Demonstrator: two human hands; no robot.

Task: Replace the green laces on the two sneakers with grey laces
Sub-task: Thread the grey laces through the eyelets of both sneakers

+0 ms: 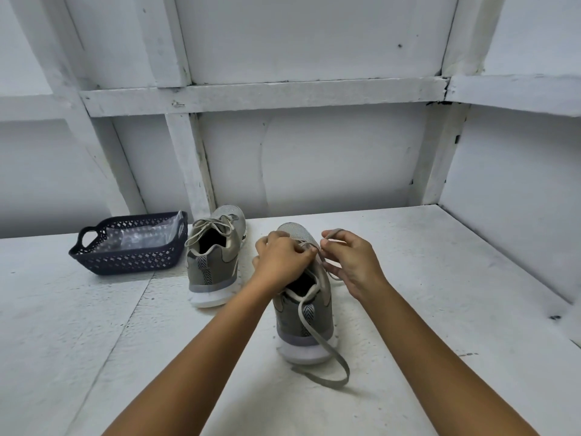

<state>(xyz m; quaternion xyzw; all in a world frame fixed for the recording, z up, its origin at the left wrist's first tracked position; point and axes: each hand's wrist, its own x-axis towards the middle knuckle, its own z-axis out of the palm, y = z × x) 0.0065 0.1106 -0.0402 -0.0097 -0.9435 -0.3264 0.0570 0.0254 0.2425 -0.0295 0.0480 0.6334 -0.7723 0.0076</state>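
Two grey sneakers stand on the white table, heels toward me. The left sneaker (pixel 213 256) is laced with a pale grey lace tied in a bow. Over the eyelets of the right sneaker (pixel 306 316), my left hand (pixel 279 262) pinches the lace at the tongue. My right hand (pixel 352 262) pinches a loop of the grey lace (pixel 317 338) beside the shoe's toe end. One free end of that lace trails down over the heel and curls on the table. No green lace shows.
A dark blue perforated plastic basket (pixel 125 262) holding a clear plastic bag sits at the left, beside the left sneaker. White panelled walls close the table at the back and right. The table (pixel 440 294) stretches bare to the right of the shoes.
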